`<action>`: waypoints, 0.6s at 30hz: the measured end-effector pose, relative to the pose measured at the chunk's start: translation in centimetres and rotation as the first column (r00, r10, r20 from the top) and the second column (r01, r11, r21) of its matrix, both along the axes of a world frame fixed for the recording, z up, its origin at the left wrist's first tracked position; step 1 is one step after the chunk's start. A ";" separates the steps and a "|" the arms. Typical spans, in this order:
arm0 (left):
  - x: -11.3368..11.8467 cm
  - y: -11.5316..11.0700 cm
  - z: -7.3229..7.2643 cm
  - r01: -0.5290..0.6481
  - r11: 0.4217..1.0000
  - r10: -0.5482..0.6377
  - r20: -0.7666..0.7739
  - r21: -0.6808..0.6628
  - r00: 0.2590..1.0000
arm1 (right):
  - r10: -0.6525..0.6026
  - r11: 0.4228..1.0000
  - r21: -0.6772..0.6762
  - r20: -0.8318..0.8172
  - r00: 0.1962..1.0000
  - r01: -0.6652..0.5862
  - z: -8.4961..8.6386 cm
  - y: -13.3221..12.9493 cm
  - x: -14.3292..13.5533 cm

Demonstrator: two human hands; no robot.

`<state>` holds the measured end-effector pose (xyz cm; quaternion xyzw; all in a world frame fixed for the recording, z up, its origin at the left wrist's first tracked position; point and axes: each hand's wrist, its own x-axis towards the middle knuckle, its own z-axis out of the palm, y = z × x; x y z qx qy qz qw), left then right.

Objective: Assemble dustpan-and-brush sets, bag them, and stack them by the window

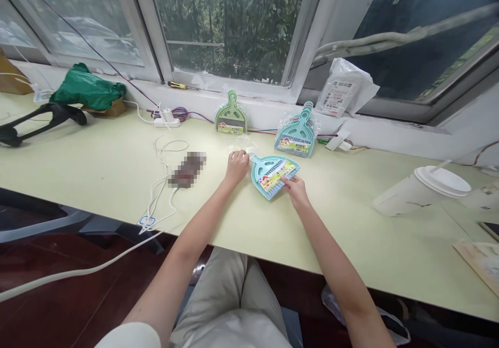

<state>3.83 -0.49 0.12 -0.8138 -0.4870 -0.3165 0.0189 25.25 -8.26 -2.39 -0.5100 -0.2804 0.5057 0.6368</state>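
Observation:
A light-blue dustpan with a striped brush and a colourful label (268, 174) lies tilted over the pale yellow table, between my hands. My left hand (237, 167) is closed at its handle end, where clear plastic wrapping shows. With fingers pinched, my right hand (295, 189) holds the lower right edge by the label. Behind them, against the wall, a green dustpan set (231, 116) stands upright. Further right leans a stack of wrapped blue dustpans (297, 136).
A white cup with a straw (419, 189) stands at the right. White cables (156, 197) and a blurred object (187, 169) lie to the left. Along the wall are a power strip (167, 121), a green bag (83, 89) and a white plastic package (343, 90).

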 end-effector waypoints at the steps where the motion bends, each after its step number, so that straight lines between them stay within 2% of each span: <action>1: 0.2 -0.2 0.1 0.041 0.999 -0.041 0.012 -0.005 0.999 | 0.014 1.000 0.009 0.004 1.000 -0.014 0.0 0.0 -0.2; 5: 1.2 -1.3 0.6 0.188 0.980 -0.180 0.124 -0.057 0.976 | -0.025 0.997 0.067 -0.034 0.999 0.028 -0.2 0.0 -0.7; 7: 1.6 -2.0 1.0 0.182 0.981 -0.159 0.260 -0.069 0.952 | -0.054 0.994 0.091 -0.067 0.996 0.060 -0.2 0.0 -0.9; 8: 1.8 -2.3 1.1 0.142 0.988 -0.110 0.348 -0.067 0.931 | -0.065 0.992 0.102 -0.084 0.994 0.073 -0.1 0.0 -0.9; 10: 2.1 -2.6 1.3 -0.002 0.997 0.044 0.555 -0.075 0.831 | -0.077 0.988 0.128 -0.114 0.990 0.091 0.1 -0.1 -1.0; 12: 2.2 -2.2 1.3 -0.097 0.984 0.177 0.759 -0.149 0.626 | -0.084 0.983 0.153 -0.138 0.987 0.105 0.4 -0.2 -1.1; 13: 2.3 -1.8 1.2 -0.053 0.975 0.211 0.836 -0.214 0.507 | -0.081 0.981 0.163 -0.146 0.986 0.104 0.5 -0.2 -1.1; 14: 2.4 -1.4 1.0 0.065 0.958 0.232 0.887 -0.279 0.399 | -0.075 0.980 0.169 -0.150 0.986 0.100 0.6 -0.2 -1.2; 15: 2.4 -0.9 0.8 0.237 0.915 0.247 0.917 -0.327 0.313 | -0.070 0.981 0.171 -0.152 0.986 0.096 0.7 -0.2 -1.2; 17: 2.8 -0.3 0.4 0.575 0.744 0.258 0.940 -0.339 0.222 | -0.055 0.983 0.165 -0.151 0.987 0.080 0.7 -0.2 -1.2; 18: 3.0 -0.2 0.1 0.684 0.654 0.251 0.946 -0.323 0.206 | -0.050 0.984 0.160 -0.150 0.987 0.074 0.7 -0.2 -1.2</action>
